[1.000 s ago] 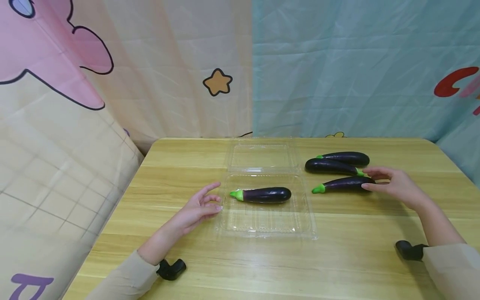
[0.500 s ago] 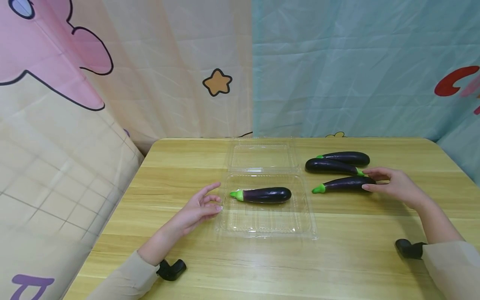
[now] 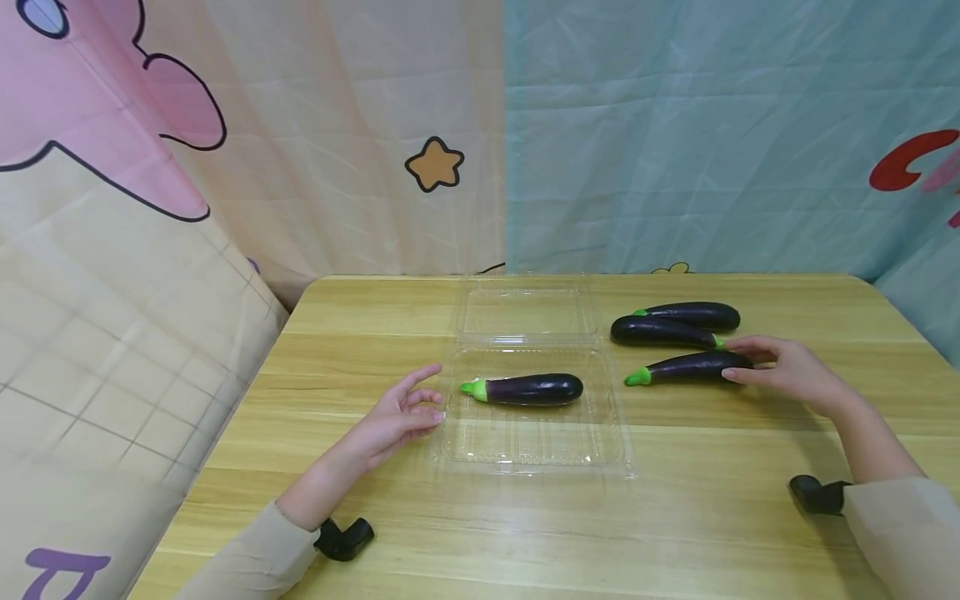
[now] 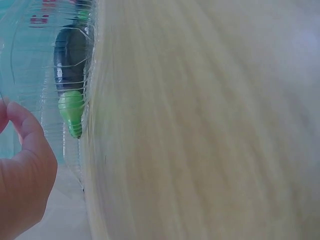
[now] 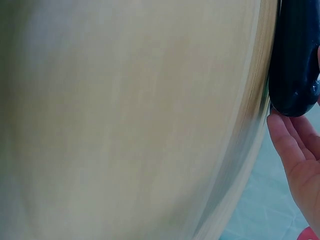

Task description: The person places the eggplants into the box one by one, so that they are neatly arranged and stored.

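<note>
A clear plastic clamshell box [image 3: 611, 417] lies open on the wooden table, its lid [image 3: 525, 310] folded away toward the back. One dark purple eggplant [image 3: 536, 390] with a green stem rests inside its base. My left hand [image 3: 393, 421] is at the box's left edge, fingers relaxed and thumb tip right at the rim; the left wrist view shows the fingertips [image 4: 20, 115] beside the clear plastic. My right hand [image 3: 787, 375] curves thumb and fingers around the rounded end of the nearest loose eggplant [image 3: 686, 367]. That end shows up close in the right wrist view.
Behind the right hand's eggplant lie two more: a middle eggplant [image 3: 660, 332] and a rear eggplant [image 3: 697, 313], close together. Black camera mounts [image 3: 345, 539] sit at both wrists. Printed curtains [image 3: 675, 150] hang behind and beside the table [image 3: 525, 533].
My right thumb and fingers have drawn in very slightly on the eggplant's end, and the right forearm has shifted a touch left. The left hand and the box stay put.
</note>
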`<state>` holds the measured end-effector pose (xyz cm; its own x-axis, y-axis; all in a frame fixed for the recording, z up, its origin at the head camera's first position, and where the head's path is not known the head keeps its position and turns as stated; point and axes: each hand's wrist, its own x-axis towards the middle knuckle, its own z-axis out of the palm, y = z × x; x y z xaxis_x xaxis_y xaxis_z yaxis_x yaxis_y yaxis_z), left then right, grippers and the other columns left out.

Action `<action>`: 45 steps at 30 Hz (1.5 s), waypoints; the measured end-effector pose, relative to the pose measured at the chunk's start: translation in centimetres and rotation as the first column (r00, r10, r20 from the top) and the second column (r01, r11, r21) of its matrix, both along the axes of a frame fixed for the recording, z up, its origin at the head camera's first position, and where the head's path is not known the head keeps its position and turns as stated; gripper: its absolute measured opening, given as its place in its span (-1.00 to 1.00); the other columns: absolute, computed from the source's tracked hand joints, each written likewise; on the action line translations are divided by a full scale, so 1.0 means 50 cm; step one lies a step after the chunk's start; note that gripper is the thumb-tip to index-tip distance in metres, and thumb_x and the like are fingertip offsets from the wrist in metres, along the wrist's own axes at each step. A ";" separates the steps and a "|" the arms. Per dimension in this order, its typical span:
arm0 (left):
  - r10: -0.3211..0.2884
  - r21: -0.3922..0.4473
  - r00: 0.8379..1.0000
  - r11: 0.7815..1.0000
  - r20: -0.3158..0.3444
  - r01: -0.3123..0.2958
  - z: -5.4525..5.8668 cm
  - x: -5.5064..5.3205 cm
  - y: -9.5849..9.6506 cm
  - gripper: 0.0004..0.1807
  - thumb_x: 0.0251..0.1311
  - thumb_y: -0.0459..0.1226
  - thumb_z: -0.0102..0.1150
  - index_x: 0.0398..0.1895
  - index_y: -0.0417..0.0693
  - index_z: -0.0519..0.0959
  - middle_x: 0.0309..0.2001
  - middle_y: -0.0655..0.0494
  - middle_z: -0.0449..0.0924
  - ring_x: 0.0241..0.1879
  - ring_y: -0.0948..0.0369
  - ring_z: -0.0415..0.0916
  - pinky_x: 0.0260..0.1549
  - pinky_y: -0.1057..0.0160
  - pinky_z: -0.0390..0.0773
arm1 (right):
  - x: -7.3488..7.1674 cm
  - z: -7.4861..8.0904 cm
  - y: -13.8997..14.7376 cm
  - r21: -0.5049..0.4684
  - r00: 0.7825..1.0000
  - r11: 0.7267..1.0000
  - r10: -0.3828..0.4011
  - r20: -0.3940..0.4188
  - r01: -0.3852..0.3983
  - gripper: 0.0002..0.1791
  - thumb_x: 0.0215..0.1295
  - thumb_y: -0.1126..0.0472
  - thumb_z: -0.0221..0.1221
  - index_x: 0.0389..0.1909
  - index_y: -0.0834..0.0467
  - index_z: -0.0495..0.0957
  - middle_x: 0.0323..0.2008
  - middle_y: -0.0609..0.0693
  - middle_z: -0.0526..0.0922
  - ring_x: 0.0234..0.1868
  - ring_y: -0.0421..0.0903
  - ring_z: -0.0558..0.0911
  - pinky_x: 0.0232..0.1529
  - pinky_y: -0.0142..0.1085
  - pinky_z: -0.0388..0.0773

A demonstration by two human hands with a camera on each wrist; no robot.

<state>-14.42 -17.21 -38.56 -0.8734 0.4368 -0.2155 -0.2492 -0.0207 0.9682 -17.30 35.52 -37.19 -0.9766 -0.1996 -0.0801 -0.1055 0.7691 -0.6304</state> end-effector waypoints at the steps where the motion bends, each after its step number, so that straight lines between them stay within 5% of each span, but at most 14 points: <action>1: 0.000 -0.001 1.000 1.000 0.000 0.000 0.000 0.000 0.000 -0.16 0.12 -0.50 0.09 0.44 -0.08 -0.05 -0.09 0.01 0.33 -0.30 0.29 0.45 -0.26 0.40 0.51 | 0.000 -0.001 0.000 0.001 1.000 1.000 0.005 -0.001 -0.005 -0.37 0.23 0.06 0.20 0.19 0.38 0.33 0.12 0.39 0.37 0.09 0.32 0.37 -0.28 -0.56 0.38; 9: 0.002 -0.011 1.000 1.000 0.002 -0.002 0.000 -0.001 0.000 -0.17 0.13 -0.49 0.10 0.44 -0.06 -0.03 -0.08 0.00 0.34 -0.28 0.28 0.45 -0.21 0.37 0.52 | -0.003 -0.007 0.003 0.023 0.999 1.000 0.007 -0.031 -0.006 -0.41 0.22 0.09 0.21 0.16 0.38 0.36 0.05 0.38 0.43 0.01 0.27 0.44 -0.30 -0.50 0.43; 16: 0.004 -0.020 1.000 1.000 0.003 -0.004 -0.001 -0.002 0.000 -0.17 0.13 -0.49 0.10 0.44 -0.06 -0.03 -0.09 0.02 0.34 -0.29 0.27 0.45 -0.20 0.36 0.52 | -0.003 -0.010 0.007 0.024 0.999 1.000 0.004 -0.045 -0.003 -0.44 0.20 0.08 0.23 0.12 0.34 0.41 0.00 0.32 0.48 -0.15 -0.23 0.47 -0.33 -0.46 0.47; 25: 0.009 -0.019 1.000 1.000 0.003 -0.009 0.002 -0.001 0.001 -0.17 0.12 -0.49 0.10 0.44 -0.07 -0.04 -0.10 0.03 0.35 -0.30 0.28 0.46 -0.22 0.36 0.52 | -0.004 -0.011 0.005 0.041 0.999 0.999 0.024 -0.034 -0.022 -0.42 0.16 0.08 0.26 0.12 0.33 0.41 -0.01 0.36 0.48 -0.03 0.27 0.49 -0.30 -0.49 0.43; 33: 0.008 -0.017 1.000 1.000 0.005 -0.008 0.002 -0.001 0.001 -0.17 0.12 -0.50 0.09 0.44 -0.07 -0.04 -0.08 0.00 0.34 -0.29 0.28 0.46 -0.21 0.37 0.52 | -0.001 -0.007 0.006 0.018 0.999 1.000 0.026 -0.048 -0.025 -0.44 0.18 0.12 0.25 0.12 0.35 0.40 -0.02 0.35 0.48 -0.04 0.25 0.49 -0.32 -0.46 0.47; 37: 0.009 -0.017 1.000 1.000 0.005 -0.009 0.002 -0.001 0.001 -0.17 0.12 -0.50 0.09 0.44 -0.07 -0.04 -0.08 -0.01 0.33 -0.29 0.28 0.45 -0.21 0.37 0.52 | 0.004 0.000 0.007 0.014 0.998 1.000 0.013 -0.057 -0.012 -0.44 0.18 0.10 0.25 0.12 0.33 0.40 -0.03 0.32 0.49 -0.14 -0.22 0.53 -0.32 -0.47 0.47; 40: 0.009 -0.018 1.000 1.000 0.004 -0.009 0.003 -0.001 0.001 -0.17 0.12 -0.50 0.09 0.44 -0.07 -0.04 -0.08 -0.01 0.33 -0.30 0.28 0.45 -0.21 0.37 0.52 | 0.007 0.006 0.007 0.007 0.998 1.000 0.005 -0.057 -0.004 -0.43 0.17 0.07 0.25 0.13 0.31 0.41 -0.02 0.31 0.49 -0.23 -0.56 0.38 -0.33 -0.47 0.47; 45: 0.015 -0.020 1.000 1.000 0.006 -0.014 0.005 0.000 0.003 -0.17 0.12 -0.50 0.09 0.44 -0.07 -0.03 -0.09 -0.01 0.33 -0.30 0.28 0.45 -0.23 0.37 0.52 | 0.010 0.012 0.005 0.006 0.997 1.000 0.003 -0.074 -0.003 -0.45 0.18 0.07 0.25 0.12 0.29 0.42 -0.02 0.31 0.49 -0.25 -0.64 0.33 -0.34 -0.46 0.47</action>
